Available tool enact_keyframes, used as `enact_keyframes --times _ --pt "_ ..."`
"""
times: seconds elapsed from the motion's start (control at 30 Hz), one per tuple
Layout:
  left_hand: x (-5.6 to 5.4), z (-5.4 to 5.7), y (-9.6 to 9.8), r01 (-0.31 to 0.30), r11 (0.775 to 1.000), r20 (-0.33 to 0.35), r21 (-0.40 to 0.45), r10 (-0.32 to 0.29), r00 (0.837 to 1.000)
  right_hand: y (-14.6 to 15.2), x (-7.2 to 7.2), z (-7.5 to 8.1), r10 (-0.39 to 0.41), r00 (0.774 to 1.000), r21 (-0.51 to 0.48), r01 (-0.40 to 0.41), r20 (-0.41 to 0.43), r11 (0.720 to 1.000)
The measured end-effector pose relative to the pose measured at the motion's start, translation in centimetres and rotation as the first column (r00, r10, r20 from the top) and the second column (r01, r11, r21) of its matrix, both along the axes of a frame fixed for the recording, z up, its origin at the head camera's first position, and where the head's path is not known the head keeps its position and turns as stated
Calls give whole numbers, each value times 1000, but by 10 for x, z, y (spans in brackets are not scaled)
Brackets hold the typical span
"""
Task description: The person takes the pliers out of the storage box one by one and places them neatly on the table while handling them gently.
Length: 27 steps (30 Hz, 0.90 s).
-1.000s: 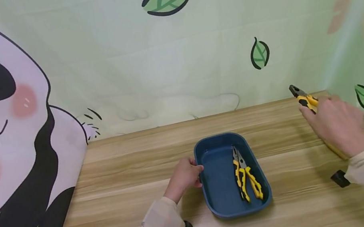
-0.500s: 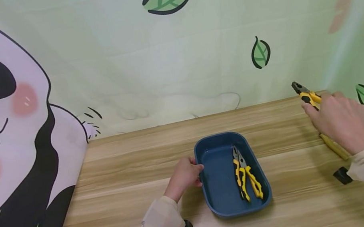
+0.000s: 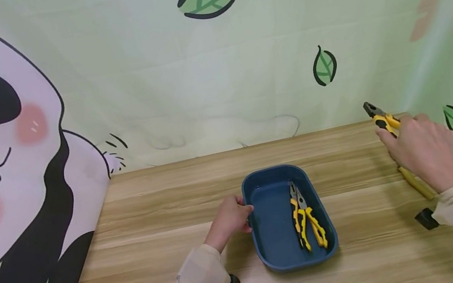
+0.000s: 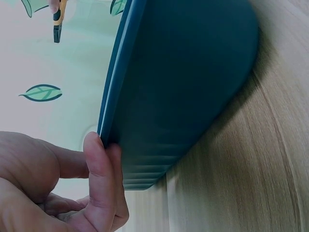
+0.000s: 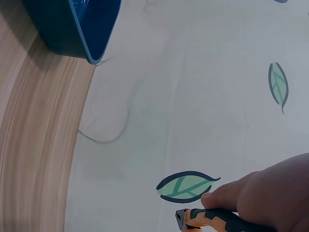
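A dark blue rectangular tray [image 3: 281, 266] stands on the table. My left hand [image 3: 228, 219] pinches its left rim between thumb and fingers; the left wrist view shows fingertips against the rim of the tray [image 4: 183, 72]. Inside, along the right side, lie two pairs of yellow-and-black pliers, the slim pliers [image 3: 297, 220] and the wider-spread pliers [image 3: 309, 223], noses pointing away. To the right of the tray my right hand [image 3: 426, 152] grips another pair of pliers [image 3: 378, 115] by the handles, above the table, black jaws pointing up and left. The palm hides most of their handles.
A yellow, stick-like piece [image 3: 417, 183] shows below my right hand; its kind is unclear. The wood-grain table [image 3: 161, 259] ends at a backdrop cloth [image 3: 151, 74] printed with a panda and leaves.
The right hand with the pliers has shifted slightly to the right, then held still, showing more of the yellow piece below it. The left hand and the tray stay in place.
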<state>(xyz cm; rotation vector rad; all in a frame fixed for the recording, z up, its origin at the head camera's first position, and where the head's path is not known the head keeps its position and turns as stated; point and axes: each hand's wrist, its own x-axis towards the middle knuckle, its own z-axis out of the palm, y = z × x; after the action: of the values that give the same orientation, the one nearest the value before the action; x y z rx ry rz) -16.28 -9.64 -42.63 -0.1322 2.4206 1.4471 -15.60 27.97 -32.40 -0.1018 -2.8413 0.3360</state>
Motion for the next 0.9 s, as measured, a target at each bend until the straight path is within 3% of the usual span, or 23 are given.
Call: enact_keyframes --times 0.43,0.9 --pt "0 1 1 -4 1000 5 -24 4 1000 2 0 -7 -4 1000 15 4 13 1000" --pt "2 4 0 -4 1000 21 12 3 1000 6 -1 -17 22 999 9 -22 36 1000"
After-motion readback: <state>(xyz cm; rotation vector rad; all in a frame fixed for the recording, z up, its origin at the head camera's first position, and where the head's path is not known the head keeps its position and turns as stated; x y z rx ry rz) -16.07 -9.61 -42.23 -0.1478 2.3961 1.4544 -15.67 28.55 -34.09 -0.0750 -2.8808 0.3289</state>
